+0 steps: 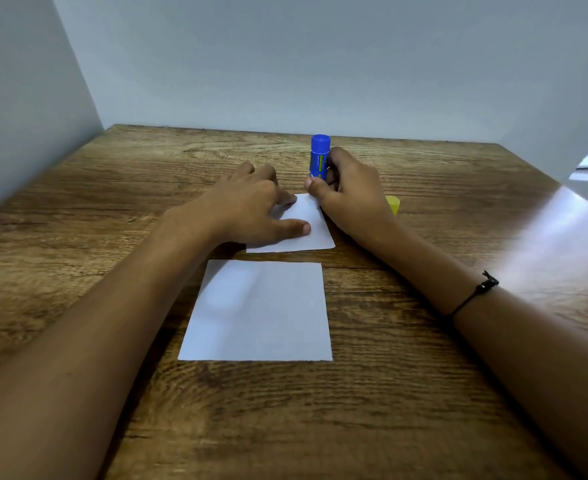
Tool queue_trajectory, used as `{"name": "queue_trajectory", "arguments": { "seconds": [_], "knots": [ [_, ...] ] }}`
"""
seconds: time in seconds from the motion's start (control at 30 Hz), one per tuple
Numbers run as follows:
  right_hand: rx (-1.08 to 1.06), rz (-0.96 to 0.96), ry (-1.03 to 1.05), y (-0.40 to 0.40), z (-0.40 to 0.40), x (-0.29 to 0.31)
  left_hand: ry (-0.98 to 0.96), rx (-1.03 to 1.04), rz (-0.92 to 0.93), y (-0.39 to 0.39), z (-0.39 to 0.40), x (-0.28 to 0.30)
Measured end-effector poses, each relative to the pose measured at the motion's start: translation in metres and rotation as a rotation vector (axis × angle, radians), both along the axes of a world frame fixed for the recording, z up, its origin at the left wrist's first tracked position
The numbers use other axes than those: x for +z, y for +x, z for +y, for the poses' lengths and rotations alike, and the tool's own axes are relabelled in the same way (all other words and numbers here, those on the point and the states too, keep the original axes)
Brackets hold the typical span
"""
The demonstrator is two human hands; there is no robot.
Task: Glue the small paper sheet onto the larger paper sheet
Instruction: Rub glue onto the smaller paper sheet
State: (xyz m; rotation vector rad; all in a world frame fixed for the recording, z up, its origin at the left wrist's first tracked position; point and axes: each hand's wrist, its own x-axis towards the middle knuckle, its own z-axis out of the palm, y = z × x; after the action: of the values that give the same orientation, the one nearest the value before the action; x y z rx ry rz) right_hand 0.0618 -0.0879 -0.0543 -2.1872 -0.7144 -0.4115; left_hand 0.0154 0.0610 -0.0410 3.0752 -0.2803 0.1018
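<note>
At the centre of the head view, on a wooden table (406,393), the small paper sheet (306,230) lies flat, just above the larger paper sheet (261,313) in the frame, a narrow strip of bare wood between them. Its left part is covered by the left hand (247,209), so its full outline cannot be made out; the visible right edge runs from upper left to lower right.

That left hand lies spread and flat on the sheet, thumb and one fingertip pressing on the paper, the other fingers reaching past its upper edge onto the wood.

Right of it, the right hand (349,195) is curled around a blue glue stick (319,157). Its long axis is upright and its rounded blue end points toward the top of the frame. The lower end is hidden behind the thumb and fingers, so whether it touches the paper cannot be told. Print on the label is too small to read.

A yellow cap (393,204) peeks out behind the right hand, mostly hidden.

Lower in the frame, the larger sheet lies fully visible and untouched, its long axis running left to right. A thin black bracelet (476,294) circles the right forearm. Both arms are cut off by the bottom corners. At the right edge, blurred items behind a white partition (528,81) cannot be identified.
</note>
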Motion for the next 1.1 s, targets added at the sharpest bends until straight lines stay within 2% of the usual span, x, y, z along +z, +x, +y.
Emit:
{"name": "queue_trajectory", "arguments": {
  "seconds": [1.1],
  "knots": [
    [0.021, 0.041, 0.022, -0.041, -0.019, 0.002, -0.038, 0.023, -0.004, -0.003, -0.002, 0.000]
  ]
}}
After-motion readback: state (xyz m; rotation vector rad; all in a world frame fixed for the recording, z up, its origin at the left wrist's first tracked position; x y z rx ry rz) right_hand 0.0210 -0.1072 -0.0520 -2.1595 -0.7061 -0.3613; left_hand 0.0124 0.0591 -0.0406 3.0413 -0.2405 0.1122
